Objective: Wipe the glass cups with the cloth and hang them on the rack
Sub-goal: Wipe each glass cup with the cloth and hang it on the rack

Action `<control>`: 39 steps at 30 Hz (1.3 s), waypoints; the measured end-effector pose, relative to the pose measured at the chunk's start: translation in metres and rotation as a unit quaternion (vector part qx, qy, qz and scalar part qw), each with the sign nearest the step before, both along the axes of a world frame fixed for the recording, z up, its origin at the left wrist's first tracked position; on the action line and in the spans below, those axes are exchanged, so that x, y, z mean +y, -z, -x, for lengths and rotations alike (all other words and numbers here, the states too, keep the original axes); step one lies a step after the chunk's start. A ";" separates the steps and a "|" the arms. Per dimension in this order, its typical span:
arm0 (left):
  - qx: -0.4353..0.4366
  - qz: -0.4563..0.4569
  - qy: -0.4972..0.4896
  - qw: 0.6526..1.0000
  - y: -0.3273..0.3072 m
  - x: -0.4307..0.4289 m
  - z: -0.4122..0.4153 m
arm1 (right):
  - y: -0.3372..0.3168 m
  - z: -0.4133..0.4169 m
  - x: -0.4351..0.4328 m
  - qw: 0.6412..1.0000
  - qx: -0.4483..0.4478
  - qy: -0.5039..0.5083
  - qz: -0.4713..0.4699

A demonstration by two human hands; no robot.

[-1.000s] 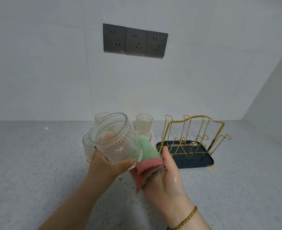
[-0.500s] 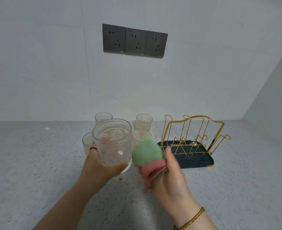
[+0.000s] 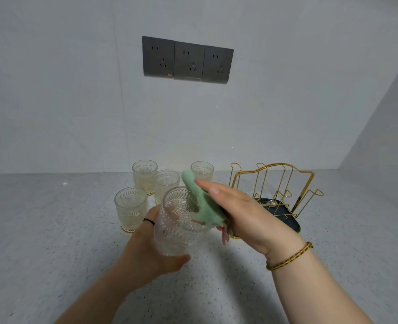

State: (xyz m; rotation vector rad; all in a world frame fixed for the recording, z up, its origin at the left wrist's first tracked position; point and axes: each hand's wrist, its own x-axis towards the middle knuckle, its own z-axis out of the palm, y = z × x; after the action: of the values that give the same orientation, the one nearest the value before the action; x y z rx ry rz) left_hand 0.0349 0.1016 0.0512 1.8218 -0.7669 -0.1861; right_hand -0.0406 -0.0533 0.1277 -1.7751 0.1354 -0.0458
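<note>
Left grip point(image 3: 146, 251) is wrapped round the lower body of an embossed glass cup point(image 3: 179, 232), thumb under the base, holding it tilted in the air just left of the gold wire rack point(image 3: 275, 181), mouth turned up toward the wall. A thin black ring point(image 3: 149, 221) shows on one finger. Right grip point(image 3: 247, 213) is grasping the green cloth point(image 3: 205, 204), thumb flat on top, and the cloth drapes over the cup's rim on the side nearest the rack; a pink underside point(image 3: 223, 232) peeks out below. How far the fingers reach inside the glass I can't tell. A braided bracelet point(image 3: 289, 258) sits on that wrist. Four more glass cups stand upright on the speckled counter point(image 3: 53, 230) left of the rack: one far left point(image 3: 130, 208), two further back point(image 3: 145, 175) point(image 3: 167, 185), and one closest to the rack point(image 3: 202, 170). The rack stands on its dark tray point(image 3: 289, 222), no cup on its hooks. Three grey sockets point(image 3: 187, 60) are on the wall, above and left of the rack.
</note>
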 end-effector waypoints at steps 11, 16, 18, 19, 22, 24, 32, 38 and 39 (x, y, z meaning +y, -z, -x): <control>-0.140 -0.041 0.010 0.989 0.007 -0.006 -0.001 | -0.002 -0.013 0.006 0.908 -0.033 0.065 0.414; -0.151 -0.016 -0.008 0.988 0.007 -0.004 -0.001 | 0.003 -0.015 0.000 0.943 -0.011 0.078 0.324; -0.135 -0.010 -0.011 0.991 0.007 -0.004 -0.001 | 0.001 -0.014 -0.001 0.950 0.002 0.075 0.303; -0.124 -0.010 -0.015 0.992 0.007 -0.003 -0.001 | -0.001 -0.013 -0.002 0.964 0.015 0.059 0.258; -0.105 -0.007 -0.027 0.994 0.010 -0.003 -0.004 | -0.004 -0.009 -0.008 0.991 0.060 -0.003 0.117; -0.137 -0.008 -0.033 0.990 0.012 -0.003 -0.005 | -0.003 -0.010 -0.010 0.984 0.061 0.006 0.166; -0.054 0.056 0.001 0.997 0.019 -0.007 -0.013 | 0.007 -0.014 0.000 0.945 -0.091 0.100 0.299; 0.353 0.167 0.053 0.919 0.002 -0.008 -0.008 | 0.006 -0.011 0.004 0.935 -0.152 0.091 0.307; 0.378 0.164 0.083 0.907 0.004 -0.008 -0.009 | 0.008 -0.011 0.004 0.936 -0.151 0.090 0.305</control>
State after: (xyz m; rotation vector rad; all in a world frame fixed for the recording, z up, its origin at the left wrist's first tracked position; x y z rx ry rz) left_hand 0.0436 0.0931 0.0473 1.2103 -0.3599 -0.7767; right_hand -0.0297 -0.0496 0.1198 -2.3438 0.0603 -0.5426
